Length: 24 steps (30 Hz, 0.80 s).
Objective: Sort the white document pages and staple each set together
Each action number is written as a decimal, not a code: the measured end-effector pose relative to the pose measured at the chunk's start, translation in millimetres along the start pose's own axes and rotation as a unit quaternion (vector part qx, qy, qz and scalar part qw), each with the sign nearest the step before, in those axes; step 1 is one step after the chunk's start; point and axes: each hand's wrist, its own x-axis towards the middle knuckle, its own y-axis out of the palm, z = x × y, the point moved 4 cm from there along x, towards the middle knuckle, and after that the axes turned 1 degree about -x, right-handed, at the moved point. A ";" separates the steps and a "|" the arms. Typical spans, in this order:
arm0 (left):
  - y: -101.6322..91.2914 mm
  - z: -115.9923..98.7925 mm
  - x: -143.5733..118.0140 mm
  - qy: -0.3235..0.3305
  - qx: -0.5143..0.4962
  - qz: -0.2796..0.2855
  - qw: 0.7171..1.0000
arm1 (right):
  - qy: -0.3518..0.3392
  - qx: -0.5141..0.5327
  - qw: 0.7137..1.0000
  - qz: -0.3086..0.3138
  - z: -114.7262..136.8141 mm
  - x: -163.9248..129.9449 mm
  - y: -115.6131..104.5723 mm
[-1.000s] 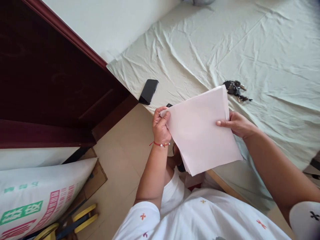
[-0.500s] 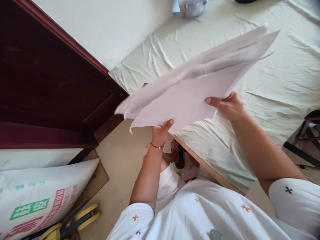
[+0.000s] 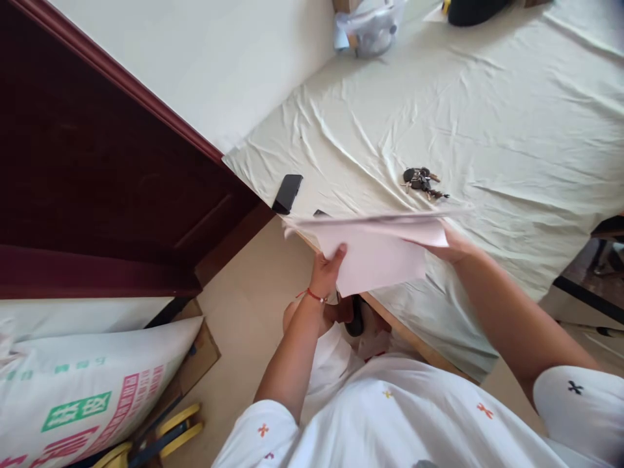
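While both hands grip it, left hand (image 3: 327,268) underneath and right hand (image 3: 451,244) at the right edge, the pale pink paper stack (image 3: 377,250) hangs nearly flat, slightly fanned, over the bed's (image 3: 487,117) near edge.

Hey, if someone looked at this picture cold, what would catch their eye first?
Probably the stack of white paper held nearly flat at centre, the left hand gripping its near edge and the right hand under its right side. Behind it, a bunch of keys and a black phone lie on the wrinkled pale sheet.
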 end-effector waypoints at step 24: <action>-20.7 7.6 -39.7 -0.077 -0.249 -0.160 0.952 | 0.263 0.165 0.948 0.072 -48.9 -87.4 32.2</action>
